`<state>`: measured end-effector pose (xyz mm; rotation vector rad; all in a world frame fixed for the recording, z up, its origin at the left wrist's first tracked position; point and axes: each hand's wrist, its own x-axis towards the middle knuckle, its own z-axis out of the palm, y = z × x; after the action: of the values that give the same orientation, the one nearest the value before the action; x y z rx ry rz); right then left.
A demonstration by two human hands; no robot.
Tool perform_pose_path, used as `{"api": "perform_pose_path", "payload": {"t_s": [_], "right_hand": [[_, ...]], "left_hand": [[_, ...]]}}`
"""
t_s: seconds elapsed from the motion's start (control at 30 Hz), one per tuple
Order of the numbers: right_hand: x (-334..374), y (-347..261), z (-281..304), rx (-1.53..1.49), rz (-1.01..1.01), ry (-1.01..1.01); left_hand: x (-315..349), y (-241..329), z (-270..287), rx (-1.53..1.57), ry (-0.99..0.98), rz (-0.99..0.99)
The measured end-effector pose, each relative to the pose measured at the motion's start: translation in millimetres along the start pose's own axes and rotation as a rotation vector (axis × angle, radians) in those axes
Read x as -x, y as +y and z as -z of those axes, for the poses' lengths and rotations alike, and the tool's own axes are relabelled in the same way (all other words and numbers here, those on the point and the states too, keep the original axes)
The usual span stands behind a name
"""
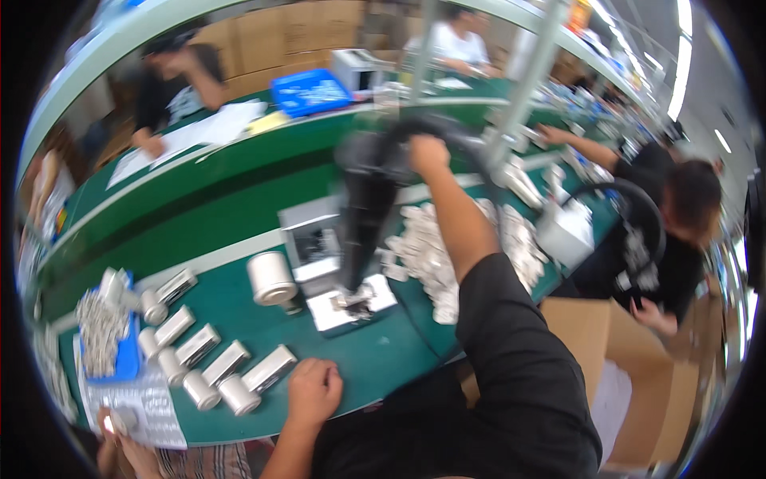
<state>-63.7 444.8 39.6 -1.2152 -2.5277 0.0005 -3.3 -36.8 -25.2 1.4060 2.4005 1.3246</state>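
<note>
Head view — gripping handle (456,132) with right hand (429,154), one o'clock; curling left hand (315,389) closed, seven — could get pinched, straying under press (365,203).

The right arm (501,311), black-sleeved, stretches forward — right hand (429,154) clenched at one o'clock. The left hand (315,389) lies loosely curled at seven.

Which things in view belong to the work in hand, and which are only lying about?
Likely in the job:
- black press, held by the right hand
- white plate beneath it
- cream cylinders near the left hand

Apparently just lying about:
- blue tray
- yellow sheet
- open cardboard box
</note>
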Motion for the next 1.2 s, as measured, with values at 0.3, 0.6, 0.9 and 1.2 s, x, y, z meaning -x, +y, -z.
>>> {"api": "perform_pose_path", "payload": {"t_s": [0.3,0.6,0.9,1.2], "right_hand": [[151,86,142,-1.109,0.037,0.036],[281,43,114,-1.312,0.516,-0.349],[340,-73,69,-1.472,0.594,-0.786],[284,14,100,-1.533,0.06,-0.209]], "left_hand": [[4,-5,-11,0.3,0.015,0.066],[-2,18,-31,0.807,-0.121,0.006],[9,12,-5,0.849,0.208,-0.219],[16,16,18,0.95,0.313,-0.088]]}}
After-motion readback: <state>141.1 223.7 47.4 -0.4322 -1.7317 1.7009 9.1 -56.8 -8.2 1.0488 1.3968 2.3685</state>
